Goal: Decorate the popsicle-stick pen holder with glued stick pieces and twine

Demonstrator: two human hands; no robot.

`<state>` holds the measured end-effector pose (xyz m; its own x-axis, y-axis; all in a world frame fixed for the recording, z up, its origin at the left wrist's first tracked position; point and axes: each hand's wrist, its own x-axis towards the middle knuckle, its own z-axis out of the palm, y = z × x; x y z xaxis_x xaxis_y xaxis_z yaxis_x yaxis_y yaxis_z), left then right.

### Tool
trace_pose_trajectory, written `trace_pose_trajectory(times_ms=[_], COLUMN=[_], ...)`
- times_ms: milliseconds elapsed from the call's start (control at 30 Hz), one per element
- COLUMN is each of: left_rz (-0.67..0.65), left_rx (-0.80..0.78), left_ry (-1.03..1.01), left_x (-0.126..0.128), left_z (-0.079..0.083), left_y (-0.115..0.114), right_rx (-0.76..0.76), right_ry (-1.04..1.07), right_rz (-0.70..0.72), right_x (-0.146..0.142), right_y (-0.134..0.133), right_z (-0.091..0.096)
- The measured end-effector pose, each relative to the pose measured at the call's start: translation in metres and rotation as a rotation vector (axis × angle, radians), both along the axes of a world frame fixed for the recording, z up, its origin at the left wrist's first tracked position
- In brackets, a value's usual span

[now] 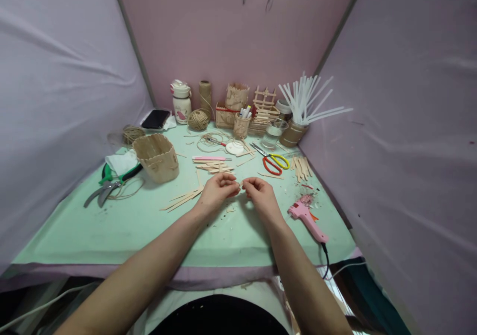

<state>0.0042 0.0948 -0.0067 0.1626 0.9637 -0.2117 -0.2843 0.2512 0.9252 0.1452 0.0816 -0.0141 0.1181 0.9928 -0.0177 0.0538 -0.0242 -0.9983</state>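
The left hand (220,191) and right hand (261,196) pinch a small pale piece (241,186) between them over the middle of the desk (130,230); being tiny, it could slip free. Nearby, a careless rightward swing might knock the pink glue gun (309,219); farther off, overreaching could tip the clear cup (272,139).

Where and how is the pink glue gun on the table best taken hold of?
Pink glue gun: probably by the handle, with the right hand coming from the near right side, since the handle slants toward the person there, while the head lies farther away.
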Motion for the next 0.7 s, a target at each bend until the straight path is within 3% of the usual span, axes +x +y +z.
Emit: trace_pose_trajectory(times_ms=[700], left_rz=[0.000], left_rx=[-0.142], left_ry=[-0.017], left_x=[0.000], left_z=[0.002], left_y=[-0.002], right_rx=[0.039], right_ry=[-0.068], right_rz=[-0.032], right_x=[0.000], right_y=[0.002], right_z=[-0.013])
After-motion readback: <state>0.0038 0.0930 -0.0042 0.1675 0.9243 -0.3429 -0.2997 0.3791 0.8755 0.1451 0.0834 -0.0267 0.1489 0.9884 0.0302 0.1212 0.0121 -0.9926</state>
